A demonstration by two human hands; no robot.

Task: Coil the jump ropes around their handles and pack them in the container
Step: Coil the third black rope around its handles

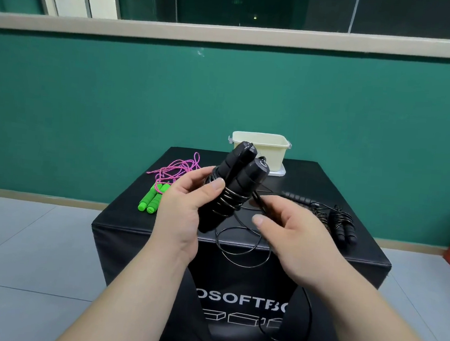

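Black handles (pixel 235 183) gripped upright by left hand (pixel 185 207), right hand (pixel 291 236) pinching cord (pixel 259 204)

A black padded cube-shaped box (pixel 310 177) stands on a grey tiled floor (pixel 22 234). Its front face carries part of a word in white capitals, "OSOFTB", above white outlines of blocks.

At the far edge of its top, near the middle, sits an open cream plastic container (pixel 276 158), resting on a flat white lid (pixel 279 172).

On the left lies a jump rope with two bright green foam handles (pixel 152 199) side by side and a loose tangle of pink cord (pixel 175 167).

On the right lie two black jump ropes with cord wound round their handles (pixel 342 227), just beside each other, and a ribbed black handle (pixel 296 197) behind them.

A thin black cord (pixel 242 265) loops across the front edge.
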